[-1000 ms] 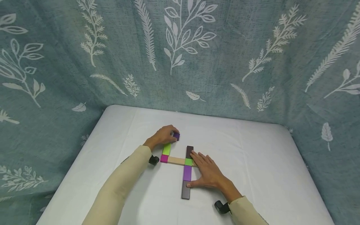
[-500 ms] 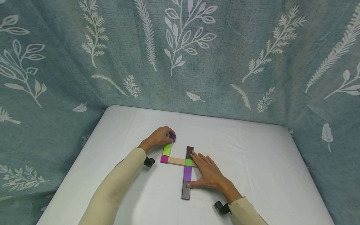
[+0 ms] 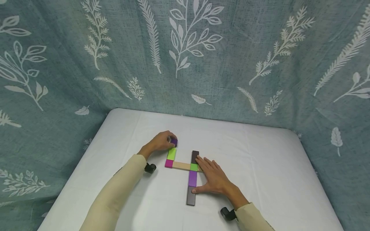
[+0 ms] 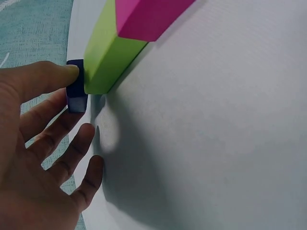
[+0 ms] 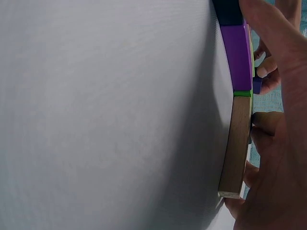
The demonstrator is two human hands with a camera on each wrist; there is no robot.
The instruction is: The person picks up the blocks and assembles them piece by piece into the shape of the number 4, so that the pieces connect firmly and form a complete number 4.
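My left hand (image 3: 159,142) pinches a small dark purple block (image 3: 174,142) between thumb and fingers. In the left wrist view that block (image 4: 76,91) stands right at the end of a lime green block (image 4: 108,52). A magenta block (image 3: 169,163) joins the lime one to a plain wooden block (image 3: 181,165). My right hand (image 3: 214,178) lies spread along a row of blocks. Its thumb touches a dark grey block (image 3: 190,198), and its fingertips rest by a dark brown block (image 3: 195,156). Between these lie a green block (image 3: 194,167) and a purple block (image 3: 192,178).
A white cloth (image 3: 260,160) covers the table, with a teal leaf-print curtain (image 3: 231,64) behind and at the sides. Part of another wooden block (image 5: 235,143) runs under the right hand. Black wrist cameras (image 3: 150,168) sit at both wrists.
My left hand has moved left and slightly nearer with the dark purple block, bringing it to the far end of the lime green block. My right hand has stayed put.
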